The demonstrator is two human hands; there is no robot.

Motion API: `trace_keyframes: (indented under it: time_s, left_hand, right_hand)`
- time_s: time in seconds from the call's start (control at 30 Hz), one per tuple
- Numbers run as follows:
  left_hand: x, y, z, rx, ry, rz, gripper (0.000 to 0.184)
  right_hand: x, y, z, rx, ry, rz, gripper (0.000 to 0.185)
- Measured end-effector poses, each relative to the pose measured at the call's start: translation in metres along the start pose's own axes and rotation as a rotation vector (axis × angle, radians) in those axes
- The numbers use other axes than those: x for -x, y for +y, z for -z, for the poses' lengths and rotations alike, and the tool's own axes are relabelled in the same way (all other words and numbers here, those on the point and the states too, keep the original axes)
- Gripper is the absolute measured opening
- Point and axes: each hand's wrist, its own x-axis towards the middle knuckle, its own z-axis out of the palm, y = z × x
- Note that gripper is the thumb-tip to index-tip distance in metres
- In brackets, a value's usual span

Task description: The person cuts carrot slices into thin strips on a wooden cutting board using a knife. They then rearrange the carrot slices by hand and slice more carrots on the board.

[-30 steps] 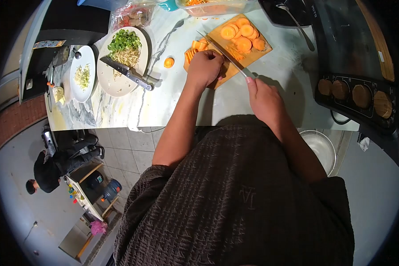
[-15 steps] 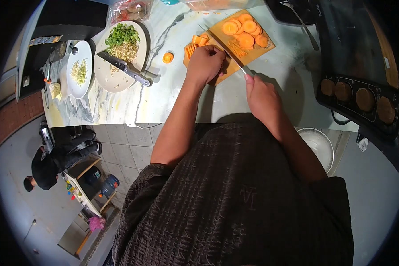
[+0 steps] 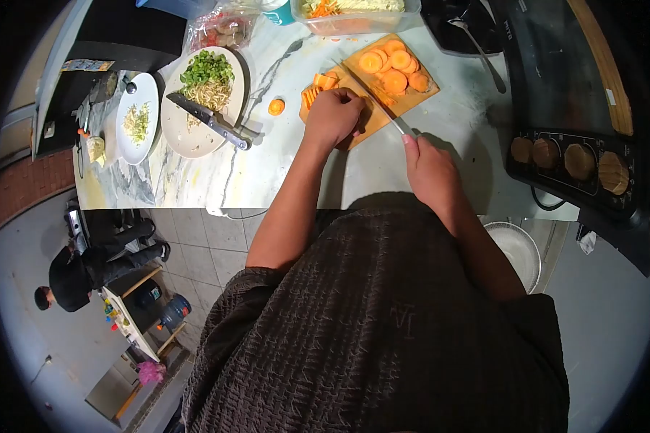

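My right hand (image 3: pixel 433 170) grips the handle of a kitchen knife (image 3: pixel 393 121), its thumb along the top. The long blade lies slantwise across a wooden cutting board (image 3: pixel 375 130). Just left of the blade, my left hand (image 3: pixel 334 117) rests on the board with fingers curled down; whatever lies beneath the fingertips is hidden. Cut carrot strips (image 3: pixel 310 96) show beyond my left knuckles, beside thicker carrot pieces (image 3: pixel 326 81). Right of the blade, round carrot slices (image 3: pixel 395 79) are heaped at the board's far end. A carrot end (image 3: pixel 276 107) sits on the counter to the left.
At left, a second knife (image 3: pixel 208 120) lies across a plate (image 3: pixel 177 141) of chopped greens and sprouts, beside a white oval dish (image 3: pixel 133 155). A clear container (image 3: pixel 354 26) with shredded vegetables stands behind the board. A black knobbed appliance (image 3: pixel 563 162) occupies the right. Another person (image 3: pixel 79 278) is far left.
The view has tilted slightly, showing more of the container at the back. The knife has come back a little toward me. My left hand stays curled in nearly the same place.
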Motion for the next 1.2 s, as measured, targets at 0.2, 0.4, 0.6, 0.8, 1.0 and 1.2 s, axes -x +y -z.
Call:
trace_keyframes:
  time_s: [0.2,0.4,0.6,0.8,1.0,1.2]
  left_hand:
    - [0.0,-0.002,0.002,-0.173,0.019,-0.031,0.026]
    - [0.014,-0.001,0.008,-0.257,0.336,-0.259,0.033]
    - [0.028,0.027,0.016,-0.44,0.323,-0.309,0.046]
    - [0.009,0.018,0.013,-0.667,0.326,-0.495,0.063]
    - [-0.005,0.018,0.01,-0.766,0.401,-0.565,0.059]
    - [0.002,0.022,0.021,-0.61,0.444,-0.606,0.044]
  right_hand:
    - [0.002,0.003,0.013,0.025,0.073,0.048,0.042]
    - [0.003,0.006,0.017,-0.046,0.213,0.129,0.034]
    - [0.0,0.005,0.02,-0.013,0.257,0.166,0.033]
    - [0.001,0.004,0.018,0.053,0.256,0.218,0.035]
    - [0.004,0.002,0.015,0.138,0.252,0.239,0.037]
    - [0.006,0.007,0.018,0.075,0.288,0.218,0.032]
